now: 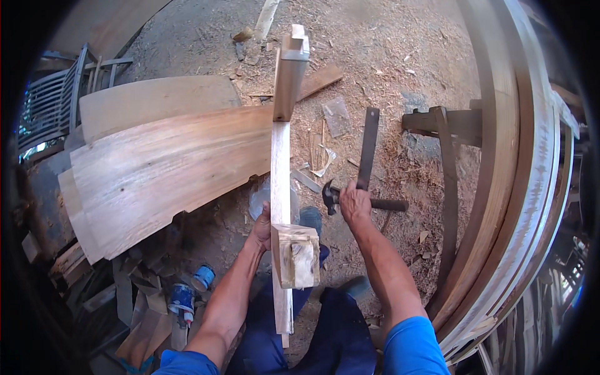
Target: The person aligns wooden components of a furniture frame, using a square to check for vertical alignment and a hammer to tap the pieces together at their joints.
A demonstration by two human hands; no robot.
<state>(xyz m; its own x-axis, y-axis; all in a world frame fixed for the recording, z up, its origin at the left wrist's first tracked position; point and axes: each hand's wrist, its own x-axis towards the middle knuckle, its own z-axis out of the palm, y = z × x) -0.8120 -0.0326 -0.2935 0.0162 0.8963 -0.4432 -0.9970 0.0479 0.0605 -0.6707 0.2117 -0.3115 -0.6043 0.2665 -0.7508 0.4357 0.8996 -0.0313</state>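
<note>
A long, narrow wooden piece [280, 175] stands in front of me, with a thick block [299, 257] joined near its close end. Another wooden block [286, 90] is at its far end. My left hand [262, 230] is closed on the piece's left side, just beyond the near block; some fingers are hidden behind the wood. To the right, my right hand [355, 204] is closed around a claw hammer [390, 205], its head pointing left. A dark flat strip [369, 147] with a hole at its far end meets the right hand; I cannot tell whether the fingers grip it too.
Wide wooden panels [169, 156] lie at left. Curved beams [500, 187] rise along the right, near a wooden support [459, 124]. Blue cans [182, 298] and offcuts sit at lower left. Shavings cover the ground [375, 50].
</note>
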